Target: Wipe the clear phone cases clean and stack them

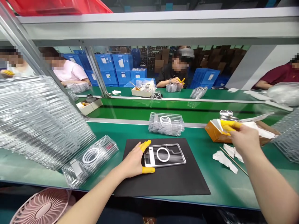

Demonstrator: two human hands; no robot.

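A clear phone case [176, 158] with a white ring and a white strip lies flat on a black mat [163, 183]. My left hand [133, 160], with yellow finger cots on its thumb and finger, grips the case across its left end. At the right, my right hand [244, 135] is over an orange box [213, 133] holding white tissues or wipes. Its yellow-tipped fingers are bunched together, slightly blurred, beside the white material. Whatever is between them, if anything, I cannot make out.
Stacked clear cases [165, 124] stand behind the mat, with another stack [91, 160] at left beside a tall pile [42, 121]. Crumpled white wipes [224, 161] and a thin stick [234, 161] lie at right. Round metal containers [226, 114] stand behind the box. Co-workers sit across the bench.
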